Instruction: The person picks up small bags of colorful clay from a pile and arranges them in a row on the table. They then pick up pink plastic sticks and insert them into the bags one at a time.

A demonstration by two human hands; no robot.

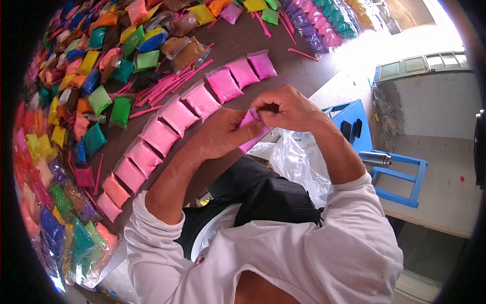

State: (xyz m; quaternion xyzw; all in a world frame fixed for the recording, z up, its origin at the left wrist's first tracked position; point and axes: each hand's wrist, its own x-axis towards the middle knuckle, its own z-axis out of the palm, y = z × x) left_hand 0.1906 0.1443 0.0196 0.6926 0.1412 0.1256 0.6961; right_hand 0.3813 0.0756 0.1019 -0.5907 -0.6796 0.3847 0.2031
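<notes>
Seen from above, a person in a white long-sleeved shirt holds one small pink packet (253,136) of powder between both hands, just off the near edge of a dark tabletop (283,71) and above the lap. The left hand (223,136) is closed around the packet's body, with the forearm angled in from the lower left. The right hand (289,109) is curled over, wrist bent, its fingertips pinched together on the packet's top end. Both grips are clamped on the packet. If the pinch loosens or the thin film tears, powder could spill onto the dark clothing and the white plastic bag (293,162) below. A row of pink packets (177,116) lines the tabletop's near edge. Beyond it lie loose pink sticks (167,86), and many-coloured packets (96,76) are heaped toward the far left corner.
</notes>
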